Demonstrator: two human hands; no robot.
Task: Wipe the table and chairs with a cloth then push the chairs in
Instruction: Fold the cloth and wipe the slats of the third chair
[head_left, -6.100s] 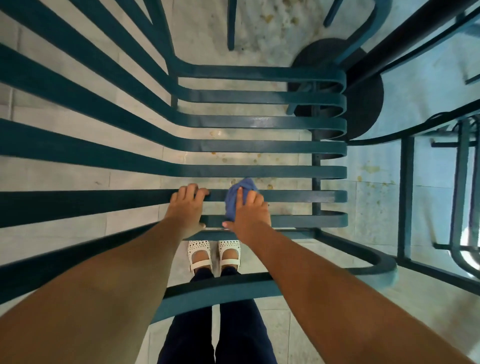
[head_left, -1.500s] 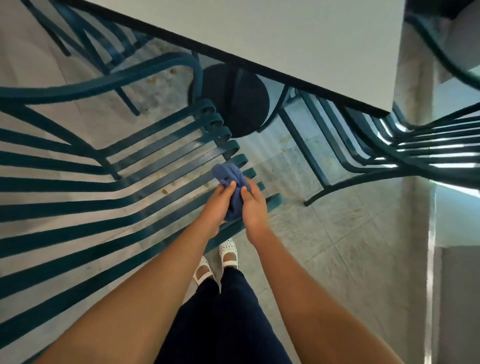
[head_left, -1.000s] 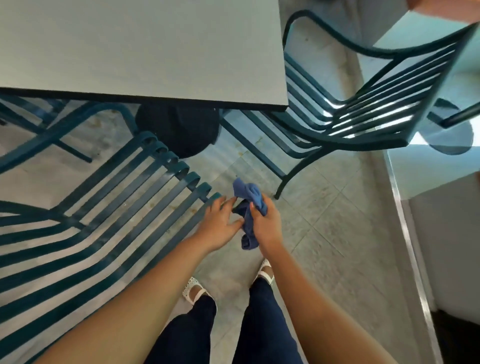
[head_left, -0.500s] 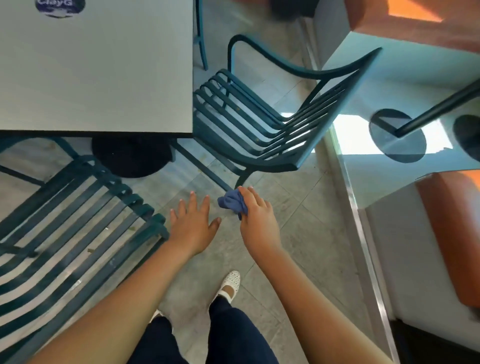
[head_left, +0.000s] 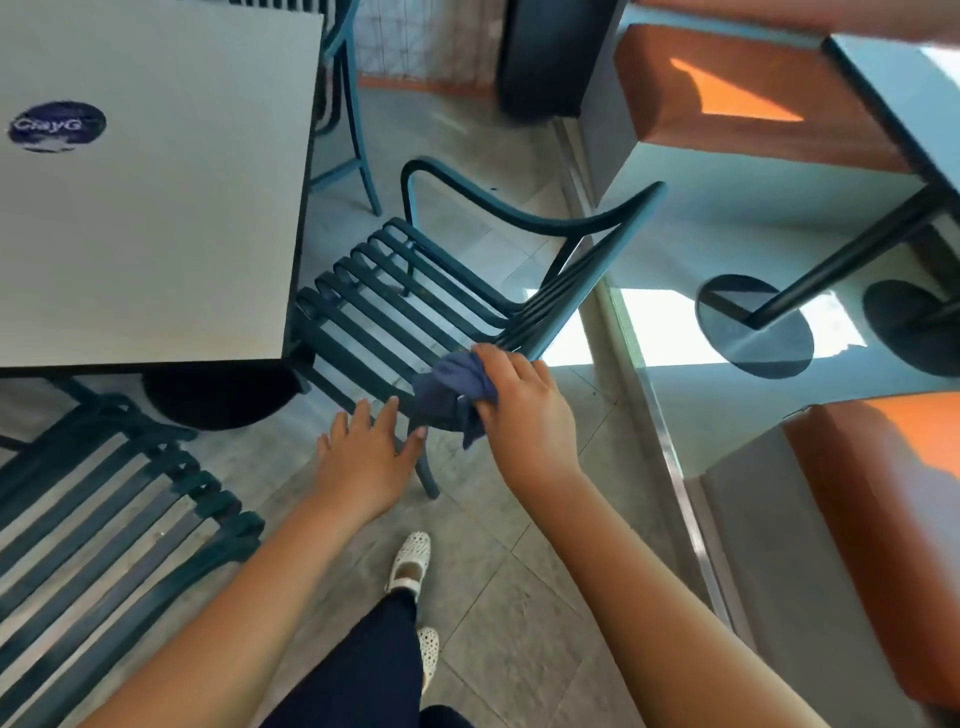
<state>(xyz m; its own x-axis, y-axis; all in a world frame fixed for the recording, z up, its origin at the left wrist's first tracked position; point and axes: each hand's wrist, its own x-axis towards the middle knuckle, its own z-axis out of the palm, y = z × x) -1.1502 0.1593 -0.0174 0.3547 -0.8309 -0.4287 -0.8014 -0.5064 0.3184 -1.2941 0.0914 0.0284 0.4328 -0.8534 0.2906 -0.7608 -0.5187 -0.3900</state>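
My right hand (head_left: 519, 410) grips a bunched blue cloth (head_left: 451, 394) and holds it against the near edge of a teal slatted metal chair (head_left: 415, 306) that stands at the right side of the pale square table (head_left: 156, 208). My left hand (head_left: 369, 452) is spread flat with straight fingers, its fingertips at the chair's near front corner, just left of the cloth. A second teal slatted chair (head_left: 104, 525) stands at the lower left, pulled out from the table's near side.
A dark round table base (head_left: 218, 400) sits on the tiled floor under the table. A glass partition with a metal rail (head_left: 654, 426) runs along the right, with orange benches (head_left: 883, 519) behind it. Another chair's legs (head_left: 353, 130) stand beyond the table.
I have turned from the lower-left chair to the chair on the right. My right hand has carried the cloth onto that chair's edge, and my left hand has let go of the cloth and spread open.
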